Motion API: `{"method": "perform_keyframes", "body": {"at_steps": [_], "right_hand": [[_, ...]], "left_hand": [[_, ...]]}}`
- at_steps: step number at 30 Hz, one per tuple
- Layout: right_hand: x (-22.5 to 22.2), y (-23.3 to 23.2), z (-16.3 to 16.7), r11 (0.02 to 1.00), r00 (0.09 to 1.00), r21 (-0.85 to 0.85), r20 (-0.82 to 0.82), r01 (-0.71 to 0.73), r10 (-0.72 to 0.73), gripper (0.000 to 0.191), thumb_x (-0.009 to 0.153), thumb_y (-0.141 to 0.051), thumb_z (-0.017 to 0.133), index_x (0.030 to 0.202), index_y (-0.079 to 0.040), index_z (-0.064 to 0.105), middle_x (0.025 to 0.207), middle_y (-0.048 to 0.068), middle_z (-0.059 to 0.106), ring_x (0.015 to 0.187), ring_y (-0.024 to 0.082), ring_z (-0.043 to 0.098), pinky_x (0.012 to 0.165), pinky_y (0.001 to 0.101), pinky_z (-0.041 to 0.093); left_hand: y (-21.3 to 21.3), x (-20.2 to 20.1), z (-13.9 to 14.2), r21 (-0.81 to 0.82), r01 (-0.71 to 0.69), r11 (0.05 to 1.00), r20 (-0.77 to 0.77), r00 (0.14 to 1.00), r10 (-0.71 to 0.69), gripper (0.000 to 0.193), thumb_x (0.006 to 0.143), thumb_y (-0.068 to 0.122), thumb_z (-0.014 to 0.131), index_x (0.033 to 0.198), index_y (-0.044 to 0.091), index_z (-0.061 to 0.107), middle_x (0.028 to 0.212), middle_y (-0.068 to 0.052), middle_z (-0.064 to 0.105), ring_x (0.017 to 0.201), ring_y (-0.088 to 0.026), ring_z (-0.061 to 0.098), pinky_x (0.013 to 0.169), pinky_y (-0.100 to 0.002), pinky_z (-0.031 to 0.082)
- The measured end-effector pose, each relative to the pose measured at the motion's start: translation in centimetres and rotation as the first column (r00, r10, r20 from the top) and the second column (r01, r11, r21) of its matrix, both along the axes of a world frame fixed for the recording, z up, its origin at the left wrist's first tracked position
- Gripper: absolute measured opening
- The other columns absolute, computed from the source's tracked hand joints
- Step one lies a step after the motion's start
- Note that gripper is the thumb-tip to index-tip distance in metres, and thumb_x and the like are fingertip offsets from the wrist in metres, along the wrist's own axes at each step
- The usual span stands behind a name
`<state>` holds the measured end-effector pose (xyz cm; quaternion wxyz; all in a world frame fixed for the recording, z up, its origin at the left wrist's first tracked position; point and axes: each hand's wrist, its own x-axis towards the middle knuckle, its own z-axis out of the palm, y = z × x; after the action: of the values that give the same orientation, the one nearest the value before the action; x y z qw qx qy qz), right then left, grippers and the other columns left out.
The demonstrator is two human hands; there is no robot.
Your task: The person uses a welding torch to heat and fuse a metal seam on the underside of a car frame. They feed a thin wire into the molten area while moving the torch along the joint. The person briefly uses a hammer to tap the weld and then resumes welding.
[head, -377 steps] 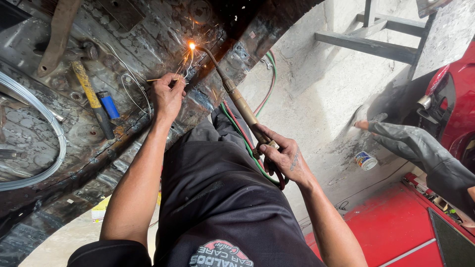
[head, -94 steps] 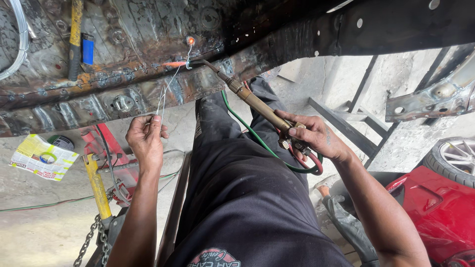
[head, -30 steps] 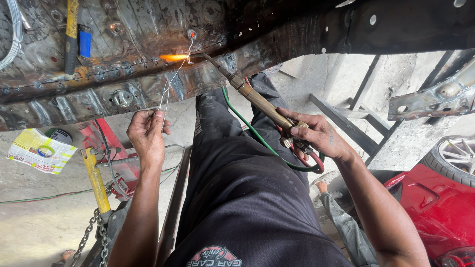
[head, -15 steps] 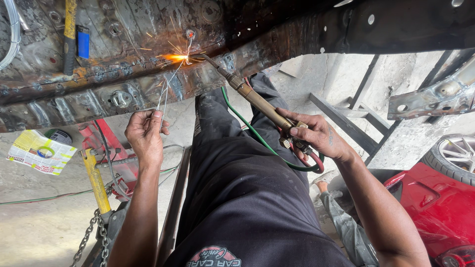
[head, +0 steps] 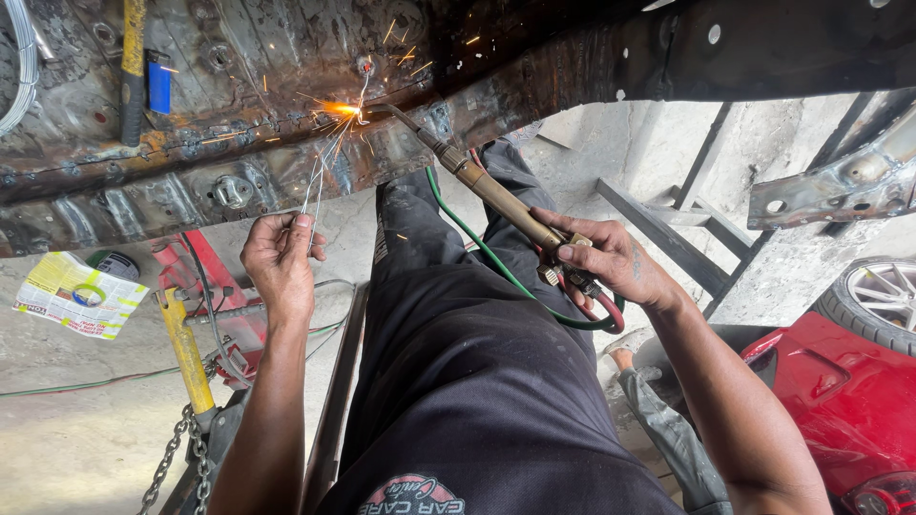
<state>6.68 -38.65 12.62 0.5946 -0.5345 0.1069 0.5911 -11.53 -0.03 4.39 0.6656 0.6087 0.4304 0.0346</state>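
Note:
My right hand [head: 611,262] grips the brass handle of a gas welding torch [head: 487,186], with green and red hoses [head: 496,272] trailing from it. The torch tip meets a rusty sheet-metal panel [head: 239,162] overhead, where an orange flame [head: 342,110] throws sparks. My left hand [head: 280,257] pinches thin filler wire [head: 320,176] that rises to the glowing spot. My legs in dark trousers [head: 477,381] stretch out below.
A dark steel beam [head: 763,48] runs overhead to the right. A yellow-handled tool and a blue lighter [head: 158,86] rest on the panel. A red jack with yellow handle and chain [head: 186,353] stands left, beside a printed paper [head: 76,296]. Red car body and wheel [head: 868,381] lie right.
The flame at the torch tip has grown brighter and more sparks fly across the panel. Both hands hold nearly the same positions as a second ago.

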Motion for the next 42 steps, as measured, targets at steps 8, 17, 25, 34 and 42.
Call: {"method": "perform_keyframes", "body": {"at_steps": [8, 17, 25, 34, 42], "right_hand": [[-0.3, -0.1, -0.5, 0.997, 0.995, -0.076, 0.093, -0.032, 0.040, 0.061, 0.096, -0.021, 0.063, 0.153, -0.004, 0.049, 0.091, 0.010, 0.076, 0.060, 0.007, 0.065, 0.056, 0.0231, 0.056], [0.8, 0.9, -1.9, 0.990, 0.974, -0.135, 0.217, -0.041, 0.070, 0.064, 0.096, -0.028, 0.065, 0.154, -0.005, 0.051, 0.087, 0.006, 0.074, 0.063, 0.006, 0.065, 0.064, 0.0223, 0.055], [2.7, 2.6, -2.2, 0.995, 0.995, -0.100, 0.098, -0.010, 0.020, 0.065, 0.096, -0.025, 0.062, 0.155, -0.003, 0.047, 0.073, 0.003, 0.064, 0.052, 0.007, 0.062, 0.048, 0.0218, 0.052], [3.7, 2.8, -3.0, 0.999, 0.997, -0.007, 0.061, 0.037, -0.036, 0.064, 0.097, -0.022, 0.061, 0.153, 0.002, 0.043, 0.080, 0.006, 0.069, 0.048, 0.009, 0.064, 0.043, 0.0239, 0.055], [3.9, 2.9, -3.0, 0.999, 0.995, -0.039, 0.096, -0.003, 0.007, 0.065, 0.097, -0.023, 0.063, 0.154, 0.002, 0.044, 0.079, 0.007, 0.069, 0.049, 0.009, 0.064, 0.044, 0.0242, 0.057]], "left_hand": [[-0.1, 0.0, 0.0, 0.008, 0.014, 1.000, -0.019, 1.000, -0.014, 0.009, 0.103, 0.006, 0.069, 0.102, 0.000, 0.063, 0.092, -0.006, 0.068, 0.072, -0.011, 0.066, 0.057, -0.025, 0.052], [-0.2, 0.4, 0.6, 0.007, 0.023, 1.000, -0.033, 0.999, -0.023, 0.010, 0.103, 0.008, 0.069, 0.102, 0.000, 0.063, 0.092, -0.006, 0.069, 0.072, -0.012, 0.066, 0.057, -0.026, 0.052], [-0.5, 0.6, 1.0, -0.025, 0.043, 0.999, -0.098, 0.994, -0.045, 0.016, 0.106, 0.016, 0.066, 0.104, 0.000, 0.067, 0.093, -0.005, 0.069, 0.072, -0.012, 0.066, 0.056, -0.026, 0.051], [0.0, 1.6, 0.9, -0.078, 0.145, 0.986, -0.197, 0.968, -0.158, 0.023, 0.106, 0.021, 0.064, 0.108, -0.001, 0.069, 0.097, -0.006, 0.069, 0.073, -0.013, 0.067, 0.056, -0.026, 0.051], [0.5, 2.0, 0.5, -0.113, 0.192, 0.975, -0.275, 0.937, -0.217, 0.023, 0.106, 0.022, 0.060, 0.109, 0.000, 0.069, 0.103, -0.006, 0.072, 0.073, -0.012, 0.067, 0.056, -0.025, 0.051]]}}
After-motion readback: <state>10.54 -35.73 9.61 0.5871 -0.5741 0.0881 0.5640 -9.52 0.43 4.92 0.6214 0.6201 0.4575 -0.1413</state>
